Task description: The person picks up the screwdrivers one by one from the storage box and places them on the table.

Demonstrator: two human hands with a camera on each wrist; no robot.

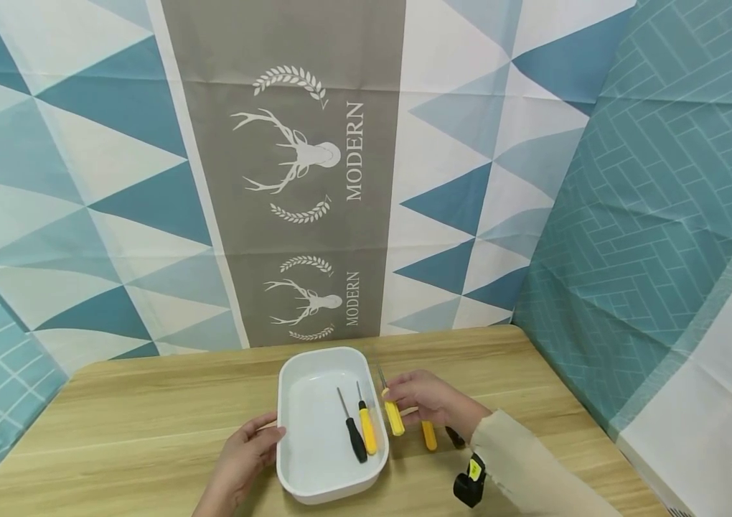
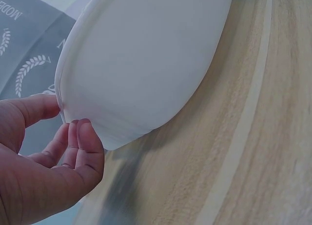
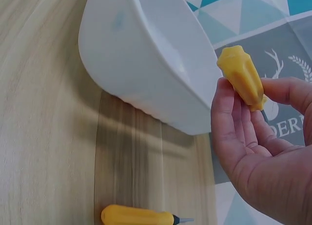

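In the head view a white tray [image 1: 334, 495] stands on the table. My left hand [image 1: 243, 459] holds its left side; in the left wrist view the fingers [image 2: 90, 142] press the outer wall near the rim. Just right of the tray, my right hand [image 1: 427, 398] pinches a yellow-handled screwdriver [image 1: 392, 415] by its handle, raised above the table with its shaft pointing away. Inside the tray lie a black-handled screwdriver [image 1: 356, 438] and a yellow-and-black-handled screwdriver [image 1: 367, 431], side by side. The right wrist view shows the held yellow handle [image 3: 241, 76] beside the tray wall [image 3: 112, 49].
Another yellow-handled screwdriver [image 1: 429, 435] lies on the wooden table [image 1: 166, 424] below my right hand. A dark handle [image 1: 455, 438] is partly hidden by the forearm. A black device with a yellow label [image 1: 471, 481] is by the right sleeve. Patterned cloth [image 1: 301, 215] hangs behind.
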